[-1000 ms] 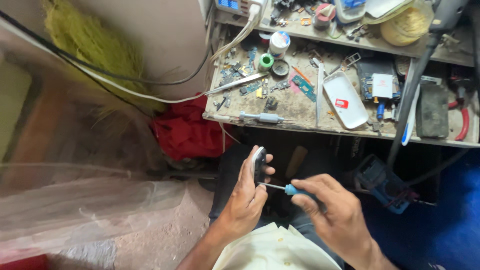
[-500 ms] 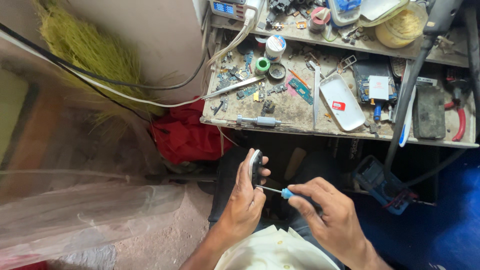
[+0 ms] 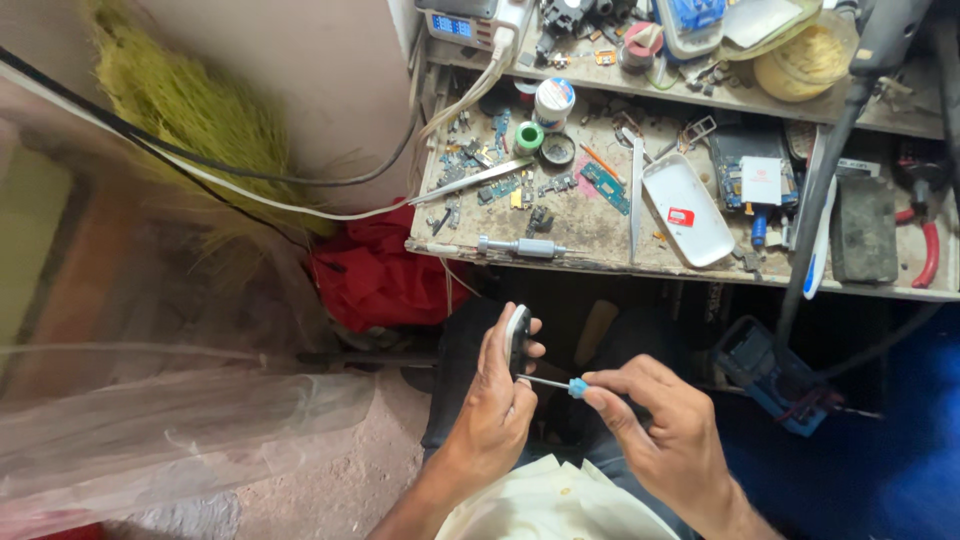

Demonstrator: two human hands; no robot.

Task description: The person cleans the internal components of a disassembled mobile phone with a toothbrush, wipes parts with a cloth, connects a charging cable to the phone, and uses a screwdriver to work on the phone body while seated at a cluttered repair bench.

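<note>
We hold a small dark handset (image 3: 517, 338) upright in our left hand (image 3: 497, 415), fingers curled closed around its edges and the thumb pressed along its near side, low in front of us over our lap and below the front edge of the workbench (image 3: 600, 255). Our right hand (image 3: 665, 430) pinches the blue-handled precision screwdriver (image 3: 556, 383) between thumb and the first fingers, closed on the handle, with the thin shaft reaching left to meet the lower part of the handset. To do this well, we judge that the shaft should stay square to the face it enters, the left hand should brace the handset firmly so it cannot twist, and the turning should come from the fingertips with light pressure, since a tip this fine can slip out of a tiny screw head. Whether the tip sits in a screw we cannot tell; the spot is too small. On the bench above lie a white tray (image 3: 688, 207), a green roll of tape (image 3: 529, 136), long tweezers (image 3: 470, 181), scattered circuit parts and a grey pen-like tool (image 3: 522, 246) at the very edge. A red cloth (image 3: 380, 275) is bunched under the bench to the left. Nothing stands between our hands, though the dim light down here makes the work harder to see.
</note>
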